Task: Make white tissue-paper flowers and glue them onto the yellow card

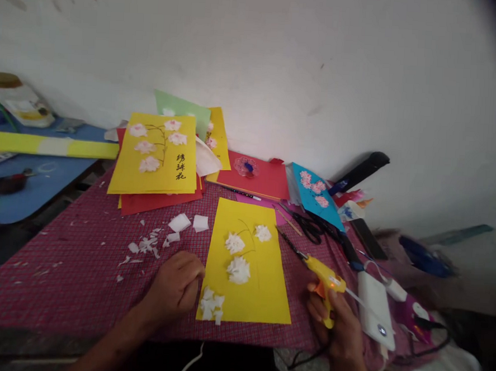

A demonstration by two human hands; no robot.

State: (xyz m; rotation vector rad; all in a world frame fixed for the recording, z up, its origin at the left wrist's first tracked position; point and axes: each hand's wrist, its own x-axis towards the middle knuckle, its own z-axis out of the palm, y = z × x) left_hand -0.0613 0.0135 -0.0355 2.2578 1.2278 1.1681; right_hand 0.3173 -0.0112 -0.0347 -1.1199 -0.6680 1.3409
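My right hand (336, 317) is closed round the yellow hot glue gun (325, 275), fingers at its orange trigger. The gun's nozzle points left, near the right edge of a yellow card (266, 298). White paper flowers (239, 270) sit on the card along thin drawn stems. At the card's left edge my left hand (177, 285) rests on the cloth in a loose fist; nothing shows in it. White paper bits (211, 305) lie on the card's lower left corner, and more paper scraps (147, 243) are scattered on the cloth beyond my left hand.
Finished yellow cards (157, 157) with pink flowers are stacked at the back left. Behind lie a red sheet (255, 175) and a blue card (317, 195). Scissors (308, 228), a white power bank (375, 311) and cables crowd the right. A wall closes off the back.
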